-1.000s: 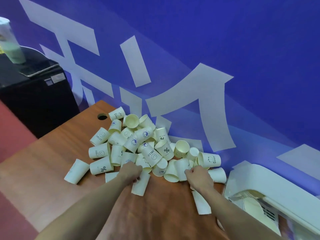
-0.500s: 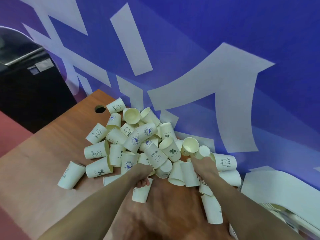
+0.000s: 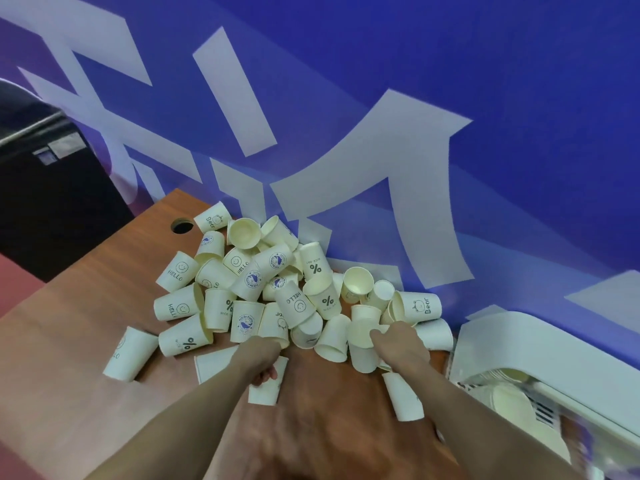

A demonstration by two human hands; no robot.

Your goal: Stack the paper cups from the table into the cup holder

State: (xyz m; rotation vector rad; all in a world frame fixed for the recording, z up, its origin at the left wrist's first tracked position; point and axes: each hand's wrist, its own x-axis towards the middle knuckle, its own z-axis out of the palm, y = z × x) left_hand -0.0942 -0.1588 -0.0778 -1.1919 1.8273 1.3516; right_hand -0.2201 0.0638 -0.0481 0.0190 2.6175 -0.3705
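Cups (image 3: 277, 289) in a loose heap on the wooden table (image 3: 86, 306), pushed up against the blue wall (image 3: 485, 98). Most lie on their sides or mouth-down; two sit mouth-up and look empty: one at the back of the heap (image 3: 244, 233), one toward the right (image 3: 358, 285). Prints readable: "HELLO", "%", "Bear", a round blue logo.

Cup holder (image 3: 540, 368), white, at the table's right edge, well apart from the heap's centre. Its open slot shows a nested stack of cups (image 3: 509, 400) lying inside; the image is blurred there, count unreadable.

Left hand (image 3: 258, 356) at the heap's near edge, fingers curled around a cup lying on the table (image 3: 268, 384).

Right hand (image 3: 398, 344) on the right side of the heap, fingers closed on a plain cup (image 3: 362, 336). Another cup (image 3: 403, 398) lies on the table, partly under that forearm.

Lone cup (image 3: 130, 353) lies on its side to the left, apart from the heap. Round cable hole (image 3: 182, 225) in the table's far corner, just beside a "Bear" cup (image 3: 212, 218).
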